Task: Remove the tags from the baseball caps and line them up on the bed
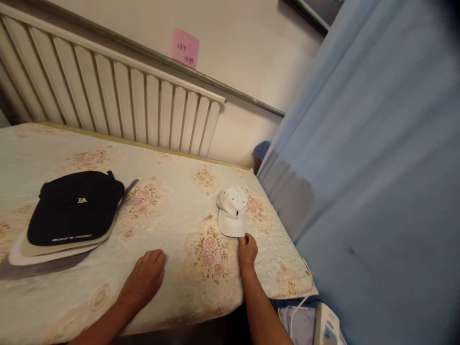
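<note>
On the table (pixel 168 211) before me, a stack of caps (pixel 68 215) lies at the far left, one cap on top of the others, brims pointing toward me. Well apart from it, toward the right edge, a single cap (pixel 232 211) lies with its brim toward me. My right hand (pixel 247 251) rests just before that brim, fingers (pixel 243 241) touching its near edge. My left hand (pixel 145 278) lies flat on the table, between the stack and the single cap, nearer me. Behind the table a radiator (pixel 118 91) stands against the wall, with a note (pixel 185 48) stuck above it. A curtain (pixel 377 167) hangs to the right of the table.
</note>
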`<state>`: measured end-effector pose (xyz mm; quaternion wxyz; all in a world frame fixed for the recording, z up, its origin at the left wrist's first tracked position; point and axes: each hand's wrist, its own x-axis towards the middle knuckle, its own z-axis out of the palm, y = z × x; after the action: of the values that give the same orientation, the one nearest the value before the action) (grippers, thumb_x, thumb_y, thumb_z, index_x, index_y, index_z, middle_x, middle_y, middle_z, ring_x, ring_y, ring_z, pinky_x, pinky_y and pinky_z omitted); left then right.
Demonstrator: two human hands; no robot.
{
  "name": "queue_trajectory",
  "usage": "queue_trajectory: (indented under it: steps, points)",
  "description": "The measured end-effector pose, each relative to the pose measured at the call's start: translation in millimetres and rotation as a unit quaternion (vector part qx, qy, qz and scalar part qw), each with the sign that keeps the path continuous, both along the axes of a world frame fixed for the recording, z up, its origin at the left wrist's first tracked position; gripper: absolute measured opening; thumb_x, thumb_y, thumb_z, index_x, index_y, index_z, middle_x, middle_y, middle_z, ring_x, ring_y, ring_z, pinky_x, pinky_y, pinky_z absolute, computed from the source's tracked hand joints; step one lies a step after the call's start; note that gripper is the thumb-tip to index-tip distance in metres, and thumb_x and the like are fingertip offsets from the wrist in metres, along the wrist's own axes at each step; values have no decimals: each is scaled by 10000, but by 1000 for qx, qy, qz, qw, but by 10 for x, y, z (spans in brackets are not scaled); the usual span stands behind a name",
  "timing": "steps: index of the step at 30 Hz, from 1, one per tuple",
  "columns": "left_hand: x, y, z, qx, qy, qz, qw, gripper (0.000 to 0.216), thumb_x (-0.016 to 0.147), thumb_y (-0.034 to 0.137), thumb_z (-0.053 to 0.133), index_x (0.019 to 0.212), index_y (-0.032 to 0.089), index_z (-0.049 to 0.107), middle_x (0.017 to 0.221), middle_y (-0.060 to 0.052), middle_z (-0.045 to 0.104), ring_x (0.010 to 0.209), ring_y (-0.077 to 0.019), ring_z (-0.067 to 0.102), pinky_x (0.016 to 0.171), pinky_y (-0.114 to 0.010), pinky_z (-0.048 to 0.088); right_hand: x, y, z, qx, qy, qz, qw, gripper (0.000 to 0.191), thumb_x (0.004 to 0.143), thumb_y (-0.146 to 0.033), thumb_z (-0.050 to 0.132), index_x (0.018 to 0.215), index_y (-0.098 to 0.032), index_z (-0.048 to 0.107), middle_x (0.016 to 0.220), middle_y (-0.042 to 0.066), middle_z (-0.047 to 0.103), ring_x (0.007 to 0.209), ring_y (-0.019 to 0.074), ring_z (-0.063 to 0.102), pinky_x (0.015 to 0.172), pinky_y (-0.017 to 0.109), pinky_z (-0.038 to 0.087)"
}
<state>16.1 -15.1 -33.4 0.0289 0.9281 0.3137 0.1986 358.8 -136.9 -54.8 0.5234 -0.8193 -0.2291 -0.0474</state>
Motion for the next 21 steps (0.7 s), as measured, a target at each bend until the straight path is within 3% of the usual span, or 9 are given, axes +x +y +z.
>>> queue_trajectory:
  steps: [21]
  points:
    - [9,-58,66,-9,13,14,1000,222,851,68,388,903,158,585,953,-103,558,946,-248,479,852,-394,377,-100,-88,-74,15,25,-26,999,334,703,-298,570,987,-152,670,973,120,716,904,253,630,840,340,437]
